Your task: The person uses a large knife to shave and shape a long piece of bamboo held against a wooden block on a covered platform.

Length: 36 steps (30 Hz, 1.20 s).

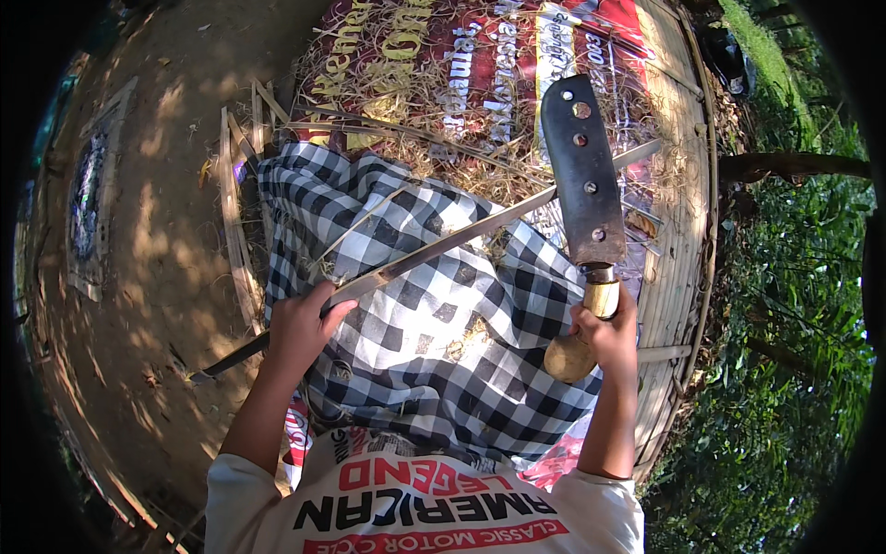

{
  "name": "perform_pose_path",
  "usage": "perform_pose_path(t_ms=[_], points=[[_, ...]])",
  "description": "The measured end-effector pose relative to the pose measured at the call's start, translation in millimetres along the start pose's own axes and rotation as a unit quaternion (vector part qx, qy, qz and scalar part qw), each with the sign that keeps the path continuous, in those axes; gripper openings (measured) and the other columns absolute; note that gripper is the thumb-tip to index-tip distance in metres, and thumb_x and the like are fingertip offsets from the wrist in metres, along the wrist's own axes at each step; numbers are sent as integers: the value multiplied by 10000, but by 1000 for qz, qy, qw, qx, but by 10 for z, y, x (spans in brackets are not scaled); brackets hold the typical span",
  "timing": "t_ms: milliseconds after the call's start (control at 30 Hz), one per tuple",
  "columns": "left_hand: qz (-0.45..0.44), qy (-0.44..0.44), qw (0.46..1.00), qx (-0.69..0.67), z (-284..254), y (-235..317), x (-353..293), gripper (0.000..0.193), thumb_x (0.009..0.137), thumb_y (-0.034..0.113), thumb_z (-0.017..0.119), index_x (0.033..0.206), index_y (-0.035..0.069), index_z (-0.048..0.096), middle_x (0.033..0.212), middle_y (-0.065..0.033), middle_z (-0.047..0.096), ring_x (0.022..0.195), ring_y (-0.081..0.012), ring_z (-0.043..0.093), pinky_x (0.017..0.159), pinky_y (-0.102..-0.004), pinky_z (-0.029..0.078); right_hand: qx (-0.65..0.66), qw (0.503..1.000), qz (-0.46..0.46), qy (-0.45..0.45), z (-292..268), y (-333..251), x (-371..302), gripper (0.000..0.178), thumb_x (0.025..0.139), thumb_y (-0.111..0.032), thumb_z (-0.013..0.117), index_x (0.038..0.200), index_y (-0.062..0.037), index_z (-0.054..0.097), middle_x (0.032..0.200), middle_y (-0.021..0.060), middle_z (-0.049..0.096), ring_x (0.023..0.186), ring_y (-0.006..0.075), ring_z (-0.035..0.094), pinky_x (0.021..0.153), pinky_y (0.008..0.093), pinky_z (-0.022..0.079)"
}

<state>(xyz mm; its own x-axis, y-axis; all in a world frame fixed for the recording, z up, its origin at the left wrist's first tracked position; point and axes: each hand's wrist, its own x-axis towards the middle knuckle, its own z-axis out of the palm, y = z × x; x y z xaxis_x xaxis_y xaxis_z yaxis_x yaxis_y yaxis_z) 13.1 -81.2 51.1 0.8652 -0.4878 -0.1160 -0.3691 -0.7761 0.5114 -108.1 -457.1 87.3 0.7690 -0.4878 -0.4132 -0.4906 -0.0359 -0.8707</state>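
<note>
Pale slatted bamboo platform (pixel 669 305): frame's right
Broad black metal cleaver (pixel 587 168): near-vertical, clasped in right grip (pixel 611 338)
Long tan wooden strip (pixel 461 235): grasped by left grip (pixel 303 331), slants upper-right behind cleaver

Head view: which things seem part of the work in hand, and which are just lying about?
Likely in use:
long thin strip, in the left hand
broad knife, in the right hand
checked cloth, over the lap

Apparently lying about:
curled shavings, on the printed sheet
wooden slats, left of the cloth
</note>
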Motion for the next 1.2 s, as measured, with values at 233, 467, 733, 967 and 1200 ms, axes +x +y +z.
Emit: perform_pose_path(t_ms=[233, 467, 733, 967, 1200], points=[[22, 41, 999, -1, 23, -21, -12, 310, 857, 360, 685, 816, 84, 548, 589, -113, 601, 516, -327, 603, 450, -396, 441, 34, 997, 42, -54, 224, 158, -136, 377, 725, 87, 643, 1068, 19, 502, 720, 44, 584, 562, 130, 592, 515, 277, 498], [19, 32, 999, 14, 91, -33, -16, 299, 852, 353, 692, 833, 82, 567, 592, -108, 609, 505, -307, 610, 453, -385, 455, 30, 999, 17, -32, 251, 44, -155, 269, 722, 76, 620, 961, 10, 515, 691, 59, 597, 555, 137, 592, 531, 284, 505], [17, 59, 998, -12, 125, -21, -10, 318, 851, 399, 680, 860, 95, 588, 589, -109, 611, 523, -323, 622, 461, -389, 467, 51, 999, -5, 17, 156, 7, -51, 270, 744, 89, 612, 977, -12, 519, 705, 43, 585, 548, 115, 580, 510, 264, 505], [3, 48, 999, -25, 108, -79, -36, 344, 853, 426, 665, 861, 90, 592, 626, -133, 625, 549, -344, 620, 469, -401, 465, -9, 994, -8, -107, 275, 67, -152, 325, 718, 94, 626, 1015, -9, 542, 705, 15, 582, 563, 103, 583, 523, 249, 484], [-16, 27, 1000, 1, 69, 3, -1, 339, 842, 417, 679, 848, 91, 587, 634, -132, 629, 570, -345, 623, 484, -401, 468, -9, 988, 39, -148, 568, 84, -378, 436, 684, 64, 662, 1099, 14, 539, 779, 13, 584, 732, 94, 571, 657, 244, 475]])
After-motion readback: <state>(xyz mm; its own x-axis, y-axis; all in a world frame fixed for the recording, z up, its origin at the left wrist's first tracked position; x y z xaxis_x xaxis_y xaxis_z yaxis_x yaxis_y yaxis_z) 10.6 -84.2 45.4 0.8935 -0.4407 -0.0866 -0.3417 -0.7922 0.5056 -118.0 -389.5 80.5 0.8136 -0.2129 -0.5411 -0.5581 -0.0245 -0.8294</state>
